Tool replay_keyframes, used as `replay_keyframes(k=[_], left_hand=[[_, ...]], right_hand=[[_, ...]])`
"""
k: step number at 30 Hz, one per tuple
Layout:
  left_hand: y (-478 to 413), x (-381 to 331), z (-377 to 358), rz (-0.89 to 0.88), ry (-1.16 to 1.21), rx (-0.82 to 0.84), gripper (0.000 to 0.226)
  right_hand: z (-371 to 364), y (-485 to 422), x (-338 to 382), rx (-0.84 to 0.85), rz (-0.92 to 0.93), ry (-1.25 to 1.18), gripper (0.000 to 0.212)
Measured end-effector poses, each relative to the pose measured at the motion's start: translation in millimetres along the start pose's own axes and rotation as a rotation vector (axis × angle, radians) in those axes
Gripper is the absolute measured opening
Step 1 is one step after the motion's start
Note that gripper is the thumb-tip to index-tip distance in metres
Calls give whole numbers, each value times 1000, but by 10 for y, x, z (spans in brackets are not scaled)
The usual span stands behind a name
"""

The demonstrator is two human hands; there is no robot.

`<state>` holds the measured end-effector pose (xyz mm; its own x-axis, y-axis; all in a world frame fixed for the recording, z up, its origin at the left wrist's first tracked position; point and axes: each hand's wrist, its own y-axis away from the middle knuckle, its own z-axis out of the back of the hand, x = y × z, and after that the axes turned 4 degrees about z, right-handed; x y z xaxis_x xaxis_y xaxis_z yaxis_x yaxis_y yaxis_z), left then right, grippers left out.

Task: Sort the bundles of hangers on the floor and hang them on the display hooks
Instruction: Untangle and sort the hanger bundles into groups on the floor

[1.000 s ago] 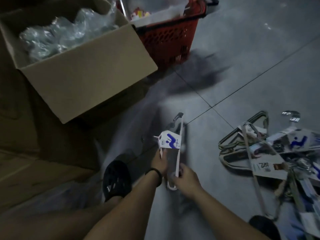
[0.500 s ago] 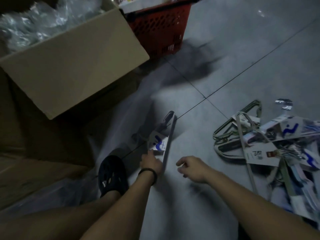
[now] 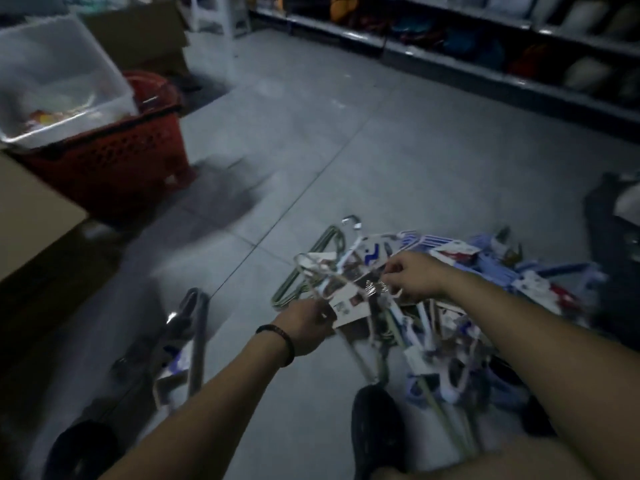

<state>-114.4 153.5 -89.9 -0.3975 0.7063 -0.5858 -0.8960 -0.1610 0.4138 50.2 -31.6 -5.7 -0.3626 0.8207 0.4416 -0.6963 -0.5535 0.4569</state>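
left hand (image 3: 304, 329) grips a tagged hanger bundle (image 3: 346, 306) | right hand (image 3: 414, 275) pinches it too, over the pile (image 3: 485, 268) | one separate bundle (image 3: 187, 337) lies apart; hanging apparently unstarted

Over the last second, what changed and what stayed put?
The left hand and right hand let go of the grey metal hanger bundle with a white-and-blue card, now on the floor at left. They moved right to the mixed pile of hangers: the left grips a white hanger bundle with a paper tag, the right pinches it too. The red plastic basket stayed put.
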Motion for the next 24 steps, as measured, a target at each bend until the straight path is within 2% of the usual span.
replay_keyframes(k=[3, 6, 8, 11, 15, 17, 20, 24], left_hand=[[-378, -357, -115, -40, -149, 40, 25], [-830, -563, -257, -41, -230, 56, 28], [-1151, -624, -303, -10, -259, 22, 33], [-1624, -634, -300, 90, -302, -52, 52], [-2243, -589, -283, 179, -232, -115, 56], [-2493, -542, -309, 216, -183, -104, 57], [-2789, -523, -394, 205, -145, -92, 45], [-2983, -527, -491, 216, -99, -50, 21]], right_hand=[[215, 36, -477, -28, -115, 39, 24], [120, -37, -855, 3, -189, 54, 26], [65, -151, -1000, 53, -182, 84, 23], [126, -427, -1038, 55, -139, 133, 34], [45, -820, -982, -50, -69, -9, 38], [-40, -919, -996, 4, -54, -16, 41], [-81, -965, -1100, 47, -72, -28, 42], [-121, -1043, -1216, -119, -131, -209, 33]])
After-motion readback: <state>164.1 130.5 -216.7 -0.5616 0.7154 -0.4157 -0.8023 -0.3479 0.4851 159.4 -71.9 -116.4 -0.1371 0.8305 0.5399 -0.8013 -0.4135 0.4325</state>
